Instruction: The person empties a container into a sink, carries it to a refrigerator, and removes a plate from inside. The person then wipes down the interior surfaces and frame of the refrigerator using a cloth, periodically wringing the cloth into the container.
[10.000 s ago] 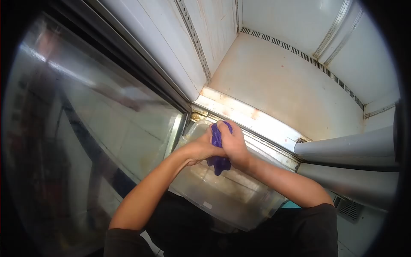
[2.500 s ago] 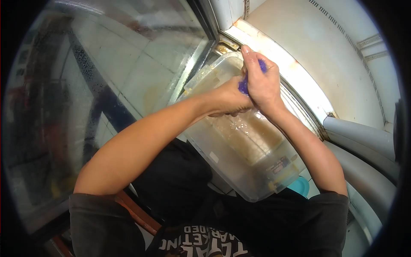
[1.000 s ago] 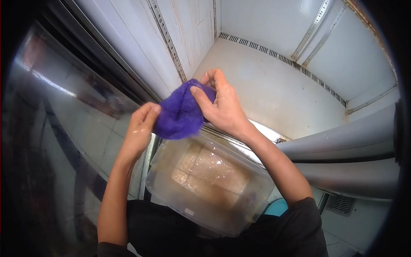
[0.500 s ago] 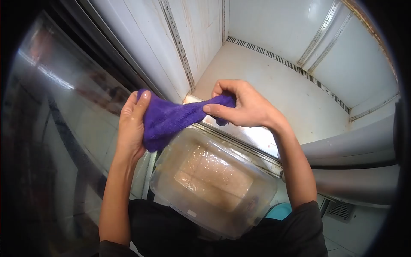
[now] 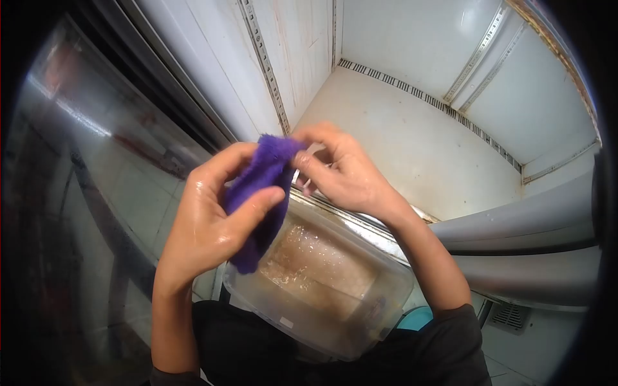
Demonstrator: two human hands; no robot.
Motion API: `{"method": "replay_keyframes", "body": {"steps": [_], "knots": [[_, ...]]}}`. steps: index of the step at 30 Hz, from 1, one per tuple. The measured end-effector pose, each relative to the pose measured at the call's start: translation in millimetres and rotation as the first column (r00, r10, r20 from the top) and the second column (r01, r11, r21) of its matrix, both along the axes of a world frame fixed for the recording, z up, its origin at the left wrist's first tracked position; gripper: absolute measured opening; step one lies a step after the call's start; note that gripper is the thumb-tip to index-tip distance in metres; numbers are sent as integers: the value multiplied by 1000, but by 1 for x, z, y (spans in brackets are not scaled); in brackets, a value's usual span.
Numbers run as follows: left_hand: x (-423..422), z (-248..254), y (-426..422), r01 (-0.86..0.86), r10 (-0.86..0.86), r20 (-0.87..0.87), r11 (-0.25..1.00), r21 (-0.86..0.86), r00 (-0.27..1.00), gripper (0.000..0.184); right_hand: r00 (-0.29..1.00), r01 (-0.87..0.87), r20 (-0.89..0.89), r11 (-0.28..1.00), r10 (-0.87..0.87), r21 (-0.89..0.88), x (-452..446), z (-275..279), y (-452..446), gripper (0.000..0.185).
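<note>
A purple cloth, bunched and folded, hangs between my hands over the left rim of a clear plastic tub. My left hand wraps round the cloth, thumb in front and fingers behind it. At its upper end my right hand pinches the cloth between thumb and fingers; some of those fingers are blurred. Both hands look wet. Cloudy brownish water with bubbles lies in the tub below.
Ahead is a white cabinet interior with a pale floor and slotted metal rails on its walls. A shiny door stands at left, a grey curved door at right. A turquoise basin is partly hidden behind the tub.
The cloth was stretched sideways between my hands; now it is folded and upright. My right hand has moved left toward my left hand, which has turned and shifted slightly right.
</note>
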State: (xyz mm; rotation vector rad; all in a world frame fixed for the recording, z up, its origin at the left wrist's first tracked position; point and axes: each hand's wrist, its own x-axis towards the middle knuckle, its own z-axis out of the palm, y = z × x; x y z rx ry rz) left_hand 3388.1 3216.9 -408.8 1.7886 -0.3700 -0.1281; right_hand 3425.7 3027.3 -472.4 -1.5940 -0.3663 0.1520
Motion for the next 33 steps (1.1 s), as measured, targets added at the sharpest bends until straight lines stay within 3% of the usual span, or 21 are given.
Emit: {"method": "replay_keyframes", "body": {"steps": [1,2,5,7,9,11,13,15,16,17,18,19,21,22,23,25,27,29,30,32,33], "knots": [[-3,0,-2,-31,31,8,999,6,999,24,991,131,34,991,-132,33,-3,-1,4,21],[-3,-3,0,-39,39,4,999,4,999,24,992,124,31,992,-125,30,-3,0,6,21],[3,-12,3,33,-38,-170,999,-32,985,32,902,375,191,922,-387,93,3,0,11,19],[12,-15,-10,93,-81,-114,991,99,990,33,807,501,134,787,-575,361,13,-2,8,18],[16,-9,-17,167,-159,-58,972,166,986,33,786,551,55,739,-615,388,24,8,-16,24],[10,-6,-12,162,-172,21,957,242,985,39,644,617,202,657,-738,433,43,6,-65,34],[-10,-10,0,-4,-181,430,919,394,885,44,576,657,3,465,-818,593,52,27,-101,36],[-34,-5,18,0,-132,353,937,350,926,48,525,661,-33,382,-851,646,54,44,-121,39],[-45,-2,29,26,-109,221,936,350,969,48,521,667,-33,383,-853,640,57,41,-140,39],[-54,-2,40,49,-83,84,937,345,993,48,459,761,122,460,-880,457,63,38,-160,40],[-63,-8,47,50,-83,81,938,343,993,48,415,836,282,485,-865,257,61,43,-153,41],[-71,-15,53,39,-43,6,948,317,999,49,300,954,308,280,-903,-110,55,51,-149,45],[-80,-27,62,53,-4,-136,933,357,991,47,545,634,416,32,-728,-773,42,50,-131,49],[-82,-34,64,82,-33,-127,910,406,991,45,638,471,352,-15,-685,-882,43,34,-134,51],[-83,-38,66,107,-60,-117,885,453,991,44,715,293,271,-75,-644,-953,46,10,-139,53],[-82,-39,69,128,-94,-94,860,494,991,43,671,-18,-121,146,-731,-989,56,-26,-140,58],[-83,-39,73,147,-124,-79,831,537,989,42,756,-17,-46,51,-653,-999,53,-83,-155,67],[-84,-40,75,169,-137,-98,804,571,986,45,604,28,40,-30,-796,-999,49,-144,-159,82],[-84,-42,76,150,-134,-70,805,574,989,46,540,-40,-30,9,-841,-999,48,-192,-174,89],[-82,-42,77,170,-144,-91,794,583,985,46,312,-129,-121,84,-943,-988,44,-215,-159,98],[-82,-42,79,195,-158,-114,783,591,981,47,431,-176,-137,65,-892,-982,42,-216,-156,95]]}}
